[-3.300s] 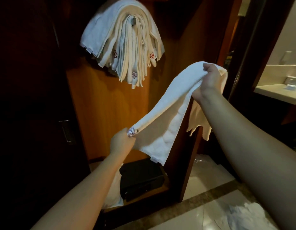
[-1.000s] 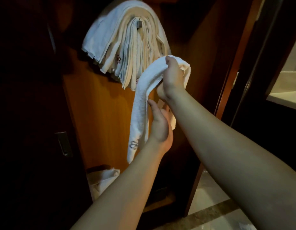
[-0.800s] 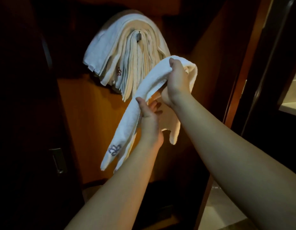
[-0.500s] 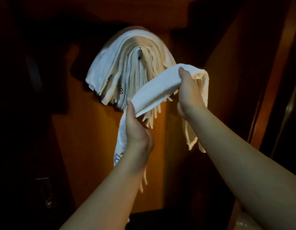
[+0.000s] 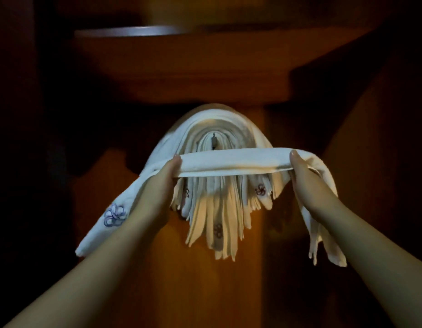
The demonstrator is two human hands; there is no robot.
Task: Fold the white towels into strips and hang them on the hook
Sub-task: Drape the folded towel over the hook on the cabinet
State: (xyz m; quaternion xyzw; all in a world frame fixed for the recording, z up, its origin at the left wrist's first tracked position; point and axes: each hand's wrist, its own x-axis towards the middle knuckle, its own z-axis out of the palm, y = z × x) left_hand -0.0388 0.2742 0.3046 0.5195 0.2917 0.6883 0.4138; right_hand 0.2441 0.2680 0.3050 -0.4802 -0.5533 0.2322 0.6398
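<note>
I hold a white towel [image 5: 233, 160] folded into a strip, stretched level between both hands in front of the hook. My left hand [image 5: 161, 185] grips it left of centre; its end with a blue flower mark hangs down to the left. My right hand [image 5: 307, 178] grips it right of centre, and the other end dangles down the right side. Just behind and slightly above the strip, a small metal hook [image 5: 214, 141] shows at the middle of several folded white towels [image 5: 219, 209] draped over it, some with red flower marks.
The hook sits on an orange-brown wooden back panel [image 5: 205, 280] inside a dark cabinet. A wooden shelf [image 5: 181, 67] juts out above the towel stack. Dark cabinet sides close in on the left and right.
The strip went from slanted to level, pulled taut between my hands. My left hand rose and moved left, my right hand moved right. The view tilted up, centring the hook.
</note>
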